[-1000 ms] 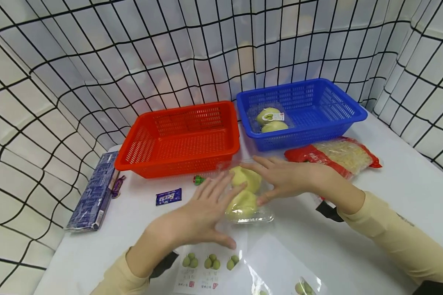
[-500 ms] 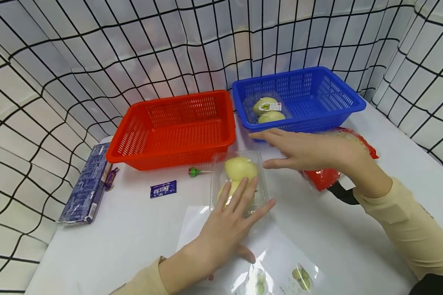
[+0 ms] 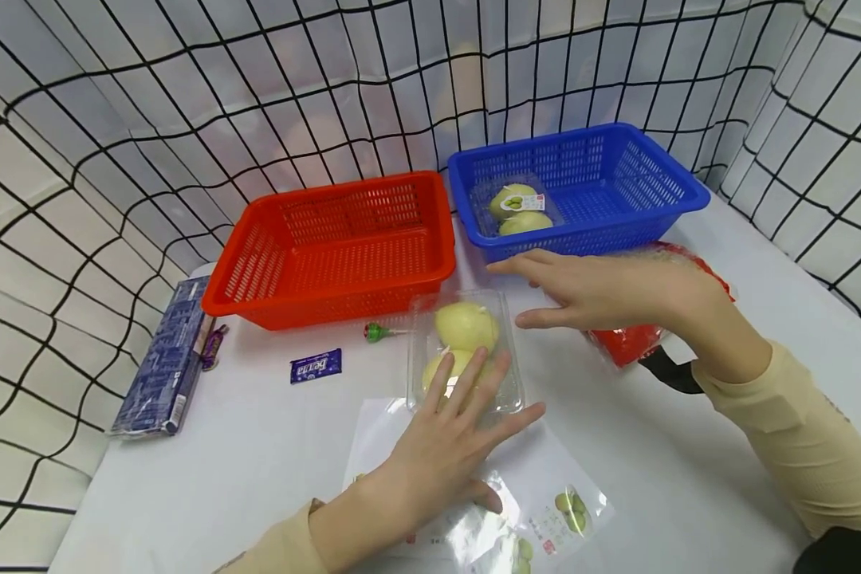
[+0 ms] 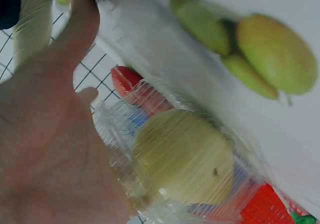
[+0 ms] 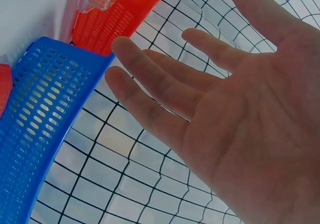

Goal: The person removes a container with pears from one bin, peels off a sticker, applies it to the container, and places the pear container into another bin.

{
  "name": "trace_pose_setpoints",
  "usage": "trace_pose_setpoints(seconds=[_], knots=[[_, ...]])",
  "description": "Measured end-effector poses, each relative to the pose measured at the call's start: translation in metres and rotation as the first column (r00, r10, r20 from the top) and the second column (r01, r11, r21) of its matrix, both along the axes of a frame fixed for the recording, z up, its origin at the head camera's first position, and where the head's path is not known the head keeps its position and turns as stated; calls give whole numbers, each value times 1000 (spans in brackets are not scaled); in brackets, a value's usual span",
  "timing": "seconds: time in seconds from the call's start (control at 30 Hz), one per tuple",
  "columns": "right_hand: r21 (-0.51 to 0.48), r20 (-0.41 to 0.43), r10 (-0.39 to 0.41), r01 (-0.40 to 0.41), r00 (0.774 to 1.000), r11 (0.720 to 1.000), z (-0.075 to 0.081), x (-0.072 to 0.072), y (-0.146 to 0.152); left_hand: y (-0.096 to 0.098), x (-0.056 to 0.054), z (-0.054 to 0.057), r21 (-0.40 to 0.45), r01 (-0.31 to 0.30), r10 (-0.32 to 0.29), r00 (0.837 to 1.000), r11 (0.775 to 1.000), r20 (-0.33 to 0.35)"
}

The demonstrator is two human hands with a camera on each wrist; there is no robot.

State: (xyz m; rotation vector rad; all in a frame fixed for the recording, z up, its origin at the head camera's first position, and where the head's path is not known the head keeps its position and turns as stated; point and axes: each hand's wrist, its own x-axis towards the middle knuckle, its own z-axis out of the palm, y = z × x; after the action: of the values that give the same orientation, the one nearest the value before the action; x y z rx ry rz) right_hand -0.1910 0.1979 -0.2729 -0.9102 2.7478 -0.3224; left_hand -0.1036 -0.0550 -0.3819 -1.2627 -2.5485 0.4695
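Observation:
A clear plastic box (image 3: pixel 511 375) holding two pale yellow fruits (image 3: pixel 466 327) lies on the white table, just in front of the red basket. My left hand (image 3: pixel 430 462) spreads its fingers over the box's near end; whether the fingertips touch it I cannot tell. Seen from the left wrist, that palm (image 4: pixel 60 149) is beside the box, with one fruit (image 4: pixel 185 156) visible through the plastic. To the right of the box, my right hand (image 3: pixel 595 291) hovers with straight fingers and holds nothing. Sheets with printed green fruit (image 3: pixel 572 510) lie partly under the left hand.
A red basket (image 3: pixel 337 307) stands behind the box. The blue basket (image 3: pixel 638 209) at its right contains another boxed pair of fruits (image 3: pixel 520 203). A red bag (image 3: pixel 627 344) is partly hidden by the right arm. A lollipop (image 3: pixel 376 332), small candies and blue packet (image 3: pixel 161 367) lie left.
My left hand has shifted right, over the near end of the box. The right hand has drawn away from the box, up and to the right. Little differs since half a second ago.

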Motion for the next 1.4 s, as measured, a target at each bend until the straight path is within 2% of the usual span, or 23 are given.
trace_pose_setpoints(seconds=[0.07, 0.13, 0.23, 0.33, 0.5, 0.57, 0.7, 0.9, 1.03, 1.23, 1.33, 1.4], knots=[[6, -41, -3, 4, 999, 1000, 1, 6, 3, 2, -2, -1, -21, -2, 1, 999, 1000, -47], [-13, -47, -1, 1, 999, 1000, -2, 15, 6, 3, -4, -2, -47, -13, 9, 996, 999, -90], [-58, -5, -3, 3, 1000, 998, -9, 36, 13, 4, -5, -3, -88, -41, 31, 993, 995, -115], [-80, 41, 9, -6, 999, 997, -24, 57, 20, 4, -4, -3, -110, -68, 56, 992, 992, -112], [1, -40, 40, -40, 998, 999, -58, 80, 27, 4, -1, -3, -115, -99, 83, 987, 988, -136], [57, -83, 50, -45, 995, 997, -71, 85, 26, 3, 0, -3, -116, -102, 85, 986, 988, -142], [130, -125, 54, -37, 991, 991, -87, 95, 19, 0, -2, -2, -88, -65, 52, 988, 994, -148], [94, -247, 15, 9, 969, 996, -99, 104, 1, -1, -4, -3, -35, -19, 14, 989, 999, -149], [76, -284, 2, 21, 959, 997, -104, 106, -7, -1, -2, -5, -23, -13, 10, 990, 1000, -140], [47, -323, -41, 59, 946, 997, -102, 113, -9, 0, 2, -8, -55, -42, 37, 996, 998, -87], [4, -351, -58, 63, 935, 998, -100, 118, -8, 2, 1, -8, -56, -40, 35, 995, 998, -98], [-26, -381, -44, 37, 923, 999, -99, 121, -7, 2, 1, -7, -55, -40, 33, 993, 998, -115]])
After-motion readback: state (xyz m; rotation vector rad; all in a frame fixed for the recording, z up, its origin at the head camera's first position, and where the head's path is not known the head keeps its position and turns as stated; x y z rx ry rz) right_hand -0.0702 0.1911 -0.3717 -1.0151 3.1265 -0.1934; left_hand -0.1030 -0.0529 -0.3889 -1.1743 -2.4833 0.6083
